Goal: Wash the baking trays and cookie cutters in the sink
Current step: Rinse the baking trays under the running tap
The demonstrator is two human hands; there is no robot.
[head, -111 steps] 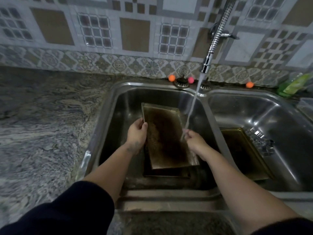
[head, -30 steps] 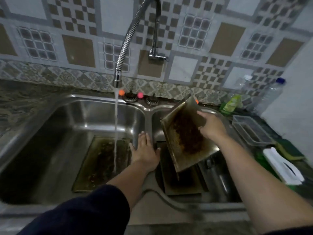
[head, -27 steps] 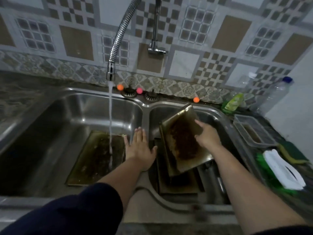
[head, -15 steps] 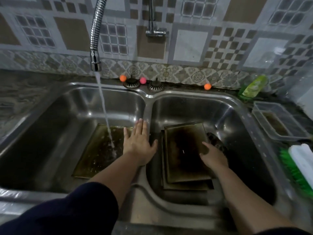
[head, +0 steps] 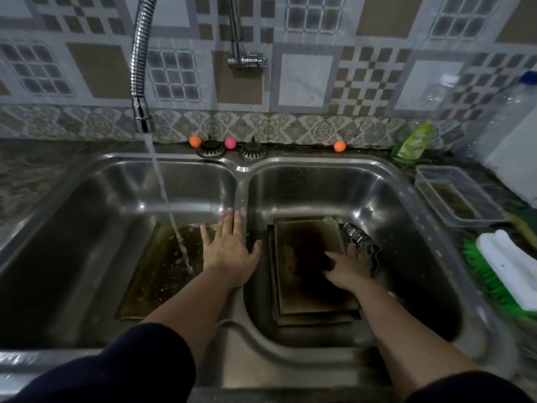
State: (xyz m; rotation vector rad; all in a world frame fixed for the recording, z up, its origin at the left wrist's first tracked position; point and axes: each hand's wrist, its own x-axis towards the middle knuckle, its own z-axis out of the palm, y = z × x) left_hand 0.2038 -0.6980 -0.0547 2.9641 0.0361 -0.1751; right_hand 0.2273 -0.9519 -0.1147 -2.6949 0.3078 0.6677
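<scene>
A stained baking tray (head: 157, 274) lies flat in the left basin under the running tap stream. In the right basin, a stack of dirty baking trays (head: 308, 269) lies flat. Metal cookie cutters (head: 360, 242) sit just right of the stack. My left hand (head: 229, 248) rests flat with fingers straight on the divider between the basins. My right hand (head: 345, 269) reaches over the right edge of the top tray, fingers spread toward the cutters; whether it grips anything is not visible.
The flexible tap (head: 141, 82) pours water into the left basin of the sink (head: 241, 181). On the right counter stand a green soap bottle (head: 412, 142), a clear plastic tub (head: 456, 196), a green scrub brush (head: 505, 274) and a plastic bottle (head: 505, 112).
My right hand carried a tray from the left basin, lowered it onto the stack in the right basin, then slid right toward the cookie cutters. My left hand stayed on the divider.
</scene>
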